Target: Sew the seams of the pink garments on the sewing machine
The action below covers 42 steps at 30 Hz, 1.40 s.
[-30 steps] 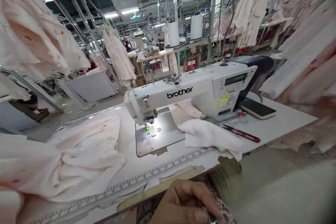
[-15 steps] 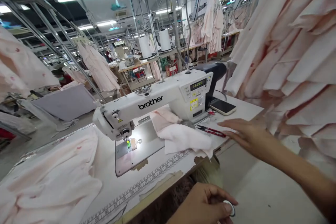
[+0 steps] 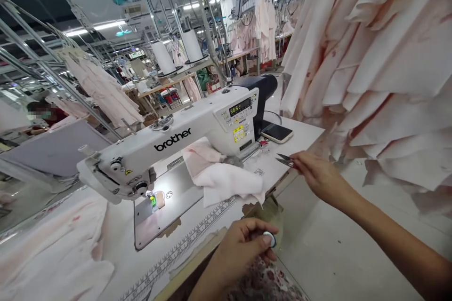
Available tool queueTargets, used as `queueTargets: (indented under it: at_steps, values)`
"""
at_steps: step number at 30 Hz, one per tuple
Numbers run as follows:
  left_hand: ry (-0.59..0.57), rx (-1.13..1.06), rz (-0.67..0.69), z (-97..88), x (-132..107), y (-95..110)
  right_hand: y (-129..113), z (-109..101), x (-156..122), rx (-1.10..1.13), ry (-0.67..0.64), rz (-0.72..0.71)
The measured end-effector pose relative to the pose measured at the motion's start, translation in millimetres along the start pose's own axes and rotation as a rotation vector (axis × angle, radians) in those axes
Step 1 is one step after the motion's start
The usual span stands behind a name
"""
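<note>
While pale pink garments (image 3: 370,56) hang in tiers at two o'clock, one Brother sewing machine (image 3: 169,143) fills the centre, with two white thread cones (image 3: 163,58) behind it and one bunched pink cloth (image 3: 222,181) on its bed. At four o'clock, the right hand (image 3: 319,176) pinches one pair of thread snips (image 3: 284,160) in narrowly closed fingers, over the table edge. At six o'clock, the left hand (image 3: 243,249) curls around one small white disc (image 3: 269,239).

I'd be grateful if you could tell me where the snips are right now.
In the head view, the snips are pinched in the right hand, right of centre, their blades pointing left above the table, just beyond the pale pink fabric by the sewing machine.
</note>
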<state>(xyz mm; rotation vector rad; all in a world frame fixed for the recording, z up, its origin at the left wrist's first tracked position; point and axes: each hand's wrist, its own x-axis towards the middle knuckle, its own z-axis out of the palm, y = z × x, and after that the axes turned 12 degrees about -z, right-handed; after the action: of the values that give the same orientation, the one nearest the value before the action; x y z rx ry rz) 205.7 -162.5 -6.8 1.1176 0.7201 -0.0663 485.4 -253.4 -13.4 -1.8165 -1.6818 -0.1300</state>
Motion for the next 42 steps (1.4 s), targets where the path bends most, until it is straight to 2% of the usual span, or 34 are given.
queueTargets:
  at_steps: [3,5,8,11,15,25,28,32,36,39,42]
  values:
    - [0.017,-0.011,0.015,-3.0,-3.8,9.3,-14.4,-16.4,-39.9,0.212,-0.078,0.061]
    - [0.018,-0.016,0.022,-3.7,-4.9,13.4,-29.3,-13.9,-65.7,0.355,-0.172,0.067]
    - [0.012,-0.011,0.035,-2.6,-4.7,16.6,-52.0,7.6,-95.9,0.599,-0.276,0.151]
    - [0.004,0.0,0.036,0.0,-4.8,18.0,-69.1,32.7,-110.7,0.659,-0.242,0.22]
    - [0.006,0.0,0.025,2.8,-7.1,20.0,-80.4,47.6,-109.3,0.606,-0.203,0.237]
    - [0.022,-0.003,0.028,1.3,-12.5,17.9,-87.7,50.9,-94.3,0.549,-0.242,0.159]
    - [0.025,-0.027,0.036,-2.3,-14.0,17.0,-82.7,48.0,-94.5,0.49,-0.219,0.173]
    - [0.038,-0.091,0.049,-8.7,-18.5,14.8,-63.8,37.5,-94.8,0.415,-0.145,0.19]
    - [-0.015,-0.191,0.069,-15.1,-21.0,-7.1,-39.1,22.7,-82.3,0.236,0.061,0.228]
    - [-0.112,-0.3,0.081,-22.1,-18.4,-43.8,-21.7,14.7,-59.2,0.077,0.114,0.28]
    - [-0.162,-0.366,0.019,-32.3,-17.0,-86.6,-3.8,14.7,-28.1,-0.056,0.099,0.212]
